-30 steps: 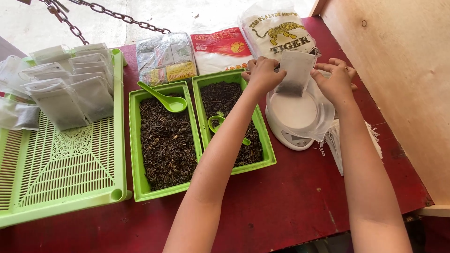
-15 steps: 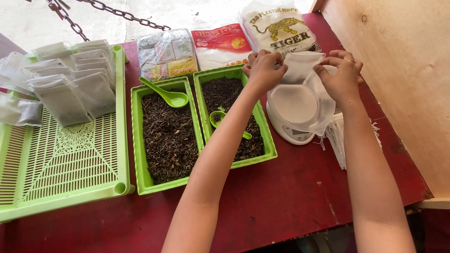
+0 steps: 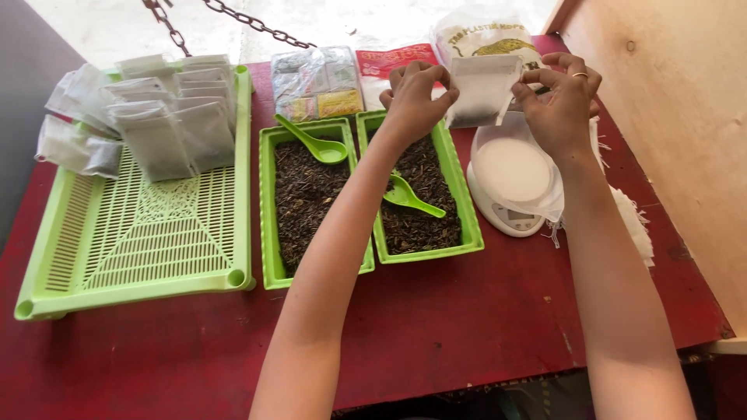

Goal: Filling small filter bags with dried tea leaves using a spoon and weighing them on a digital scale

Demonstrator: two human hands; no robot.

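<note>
Both our hands now lifted, upper right of frame: left hand [image 3: 412, 97] & right hand [image 3: 560, 101] each pinch a top corner of the small white pouch [image 3: 481, 92], some dark fill at its bottom. A sec ago pouch sat lower, nearer the white scale [image 3: 510, 187]; now raised clear above it, so weighing looks done. Filled pouches [image 3: 167, 124] on green slotted tray [image 3: 132, 241], upper left. Red worktop [image 3: 436, 311].

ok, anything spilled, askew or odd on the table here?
No spill shows. One filled bag hangs off the slatted tray's left edge, away from the stacked ones. Both hands hold a small bag above the scale.
</note>
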